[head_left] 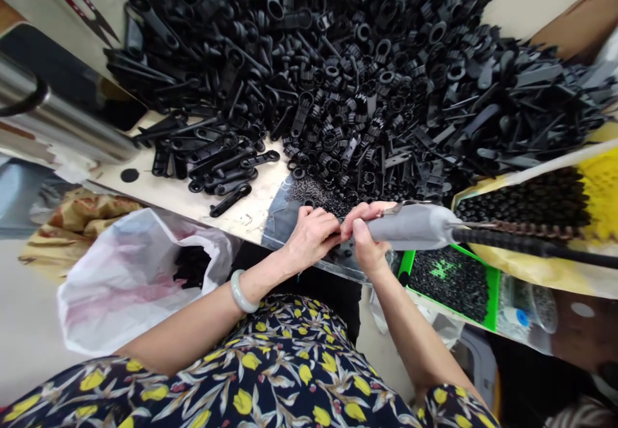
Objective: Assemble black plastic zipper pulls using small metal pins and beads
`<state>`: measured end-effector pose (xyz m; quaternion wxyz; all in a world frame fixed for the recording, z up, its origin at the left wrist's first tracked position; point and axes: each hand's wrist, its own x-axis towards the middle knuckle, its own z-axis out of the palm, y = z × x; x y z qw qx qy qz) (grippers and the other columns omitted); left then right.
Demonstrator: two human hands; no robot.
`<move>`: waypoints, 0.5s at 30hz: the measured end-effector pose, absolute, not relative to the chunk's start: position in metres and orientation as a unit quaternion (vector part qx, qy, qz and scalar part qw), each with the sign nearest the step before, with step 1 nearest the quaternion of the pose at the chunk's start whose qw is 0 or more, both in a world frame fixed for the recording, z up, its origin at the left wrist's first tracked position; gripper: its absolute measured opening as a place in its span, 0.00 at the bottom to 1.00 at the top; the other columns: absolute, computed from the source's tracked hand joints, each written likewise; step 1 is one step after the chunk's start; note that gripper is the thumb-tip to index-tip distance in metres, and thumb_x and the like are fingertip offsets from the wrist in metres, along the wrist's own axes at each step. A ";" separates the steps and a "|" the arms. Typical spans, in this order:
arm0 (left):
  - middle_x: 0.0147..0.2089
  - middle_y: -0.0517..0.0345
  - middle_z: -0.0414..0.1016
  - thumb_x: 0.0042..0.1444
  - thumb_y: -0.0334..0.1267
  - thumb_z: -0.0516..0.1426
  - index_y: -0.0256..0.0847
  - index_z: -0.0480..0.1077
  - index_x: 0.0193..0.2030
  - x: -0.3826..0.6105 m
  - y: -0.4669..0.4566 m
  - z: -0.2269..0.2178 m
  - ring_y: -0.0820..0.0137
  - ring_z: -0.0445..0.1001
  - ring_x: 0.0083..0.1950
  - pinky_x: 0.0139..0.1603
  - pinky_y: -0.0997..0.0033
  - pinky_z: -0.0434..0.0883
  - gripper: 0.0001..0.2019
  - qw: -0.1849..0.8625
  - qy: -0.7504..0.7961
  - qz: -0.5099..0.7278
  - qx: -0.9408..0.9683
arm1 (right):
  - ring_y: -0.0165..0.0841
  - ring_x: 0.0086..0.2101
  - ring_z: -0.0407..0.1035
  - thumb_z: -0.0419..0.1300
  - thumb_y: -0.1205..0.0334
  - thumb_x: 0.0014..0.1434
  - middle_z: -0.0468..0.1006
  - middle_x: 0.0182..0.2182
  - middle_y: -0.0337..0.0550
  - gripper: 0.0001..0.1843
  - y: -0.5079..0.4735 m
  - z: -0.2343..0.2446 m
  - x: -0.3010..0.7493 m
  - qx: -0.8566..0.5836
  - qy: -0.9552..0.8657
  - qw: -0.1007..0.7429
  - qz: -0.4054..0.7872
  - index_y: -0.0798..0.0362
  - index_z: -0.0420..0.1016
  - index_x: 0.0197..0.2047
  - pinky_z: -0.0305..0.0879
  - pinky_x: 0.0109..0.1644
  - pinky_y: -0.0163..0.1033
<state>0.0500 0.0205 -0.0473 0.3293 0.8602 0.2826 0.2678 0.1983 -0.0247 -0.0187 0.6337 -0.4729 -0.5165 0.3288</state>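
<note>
From my remote seat, I see both hands meeting at the near edge of the counter [164,186]. The right hand [367,248] has its grip closed around the grey power tool [415,225], which lies nearly level with its nose pointing toward the left hand [313,235]. A dark cable [531,246] runs from the tool's rear off to the right. The left grip is closed too, fingers bunched right at the tool's nose. It may be pinching a small piece, but the fingers hide it. A pale bangle [240,291] sits on the left wrist.

Just beyond the hands, a big heap of black plastic parts [367,74] covers most of the counter. A green tray [493,286] of small black bits sits below the tool, to the right. A white plastic bag [120,286] hangs open on the left, beside the left forearm.
</note>
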 end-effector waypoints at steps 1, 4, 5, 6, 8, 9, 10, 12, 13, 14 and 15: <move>0.36 0.59 0.78 0.74 0.42 0.55 0.41 0.75 0.37 0.050 0.020 -0.048 0.67 0.70 0.42 0.51 0.58 0.55 0.14 0.324 0.280 0.270 0.862 | 0.30 0.22 0.67 0.64 0.60 0.66 0.73 0.24 0.27 0.13 -0.025 -0.017 0.198 -0.457 -0.527 0.640 0.323 0.44 0.61 0.42 0.67 0.27 0.39; 0.38 0.59 0.80 0.73 0.42 0.56 0.41 0.75 0.38 0.051 0.019 -0.050 0.66 0.71 0.43 0.53 0.57 0.55 0.13 0.318 0.269 0.267 0.869 | 0.30 0.21 0.67 0.64 0.61 0.65 0.74 0.25 0.27 0.13 -0.029 -0.004 0.198 -0.411 -0.527 0.675 0.312 0.43 0.62 0.44 0.69 0.27 0.38; 0.39 0.59 0.81 0.73 0.42 0.57 0.42 0.76 0.39 0.051 0.019 -0.050 0.66 0.71 0.44 0.53 0.56 0.56 0.12 0.319 0.267 0.264 0.870 | 0.30 0.21 0.66 0.64 0.60 0.65 0.74 0.25 0.26 0.13 -0.031 0.002 0.199 -0.400 -0.516 0.692 0.309 0.43 0.62 0.44 0.69 0.26 0.38; 0.40 0.59 0.81 0.72 0.43 0.58 0.41 0.76 0.40 0.052 0.019 -0.049 0.66 0.72 0.44 0.53 0.56 0.56 0.11 0.319 0.268 0.263 0.870 | 0.30 0.20 0.65 0.64 0.60 0.65 0.74 0.25 0.26 0.12 -0.033 0.009 0.201 -0.392 -0.501 0.710 0.303 0.42 0.62 0.45 0.69 0.25 0.38; 0.42 0.58 0.82 0.71 0.43 0.59 0.41 0.76 0.42 0.052 0.018 -0.047 0.66 0.73 0.44 0.54 0.56 0.57 0.09 0.317 0.274 0.265 0.869 | 0.29 0.18 0.63 0.63 0.59 0.65 0.74 0.24 0.26 0.12 -0.037 0.020 0.207 -0.388 -0.472 0.740 0.280 0.42 0.61 0.45 0.68 0.22 0.36; 0.42 0.57 0.83 0.71 0.42 0.59 0.41 0.76 0.44 0.052 0.018 -0.046 0.65 0.74 0.45 0.54 0.55 0.57 0.08 0.313 0.276 0.267 0.868 | 0.29 0.17 0.62 0.63 0.59 0.65 0.73 0.23 0.25 0.12 -0.039 0.023 0.211 -0.395 -0.461 0.749 0.265 0.42 0.61 0.45 0.67 0.21 0.35; 0.42 0.57 0.83 0.71 0.41 0.59 0.40 0.76 0.47 0.052 0.018 -0.044 0.65 0.74 0.45 0.54 0.55 0.57 0.08 0.309 0.279 0.268 0.869 | 0.28 0.17 0.61 0.63 0.60 0.65 0.73 0.22 0.25 0.12 -0.040 0.024 0.214 -0.409 -0.451 0.753 0.250 0.42 0.62 0.45 0.66 0.20 0.34; 0.42 0.56 0.83 0.71 0.38 0.58 0.40 0.76 0.53 0.052 0.017 -0.040 0.65 0.75 0.45 0.54 0.55 0.58 0.09 0.297 0.280 0.270 0.872 | 0.28 0.16 0.61 0.64 0.62 0.64 0.72 0.21 0.25 0.12 -0.043 0.018 0.221 -0.443 -0.433 0.750 0.234 0.43 0.62 0.44 0.66 0.19 0.34; 0.43 0.55 0.83 0.71 0.37 0.57 0.40 0.75 0.56 0.051 0.016 -0.037 0.64 0.76 0.45 0.55 0.54 0.58 0.11 0.289 0.277 0.271 0.875 | 0.29 0.16 0.61 0.64 0.62 0.63 0.72 0.20 0.25 0.12 -0.045 0.012 0.223 -0.457 -0.425 0.746 0.232 0.44 0.62 0.44 0.66 0.20 0.34; 0.45 0.55 0.84 0.70 0.36 0.57 0.40 0.75 0.57 0.051 0.015 -0.033 0.64 0.76 0.46 0.56 0.53 0.58 0.12 0.280 0.274 0.273 0.879 | 0.29 0.16 0.62 0.64 0.62 0.63 0.72 0.21 0.25 0.13 -0.047 0.005 0.225 -0.468 -0.417 0.743 0.233 0.44 0.62 0.44 0.67 0.20 0.35; 0.47 0.54 0.84 0.70 0.37 0.57 0.42 0.75 0.56 0.051 0.012 -0.030 0.63 0.76 0.47 0.57 0.52 0.57 0.12 0.270 0.273 0.275 0.881 | 0.29 0.17 0.62 0.64 0.62 0.63 0.72 0.21 0.25 0.13 -0.048 -0.001 0.226 -0.476 -0.410 0.742 0.234 0.44 0.61 0.44 0.67 0.21 0.35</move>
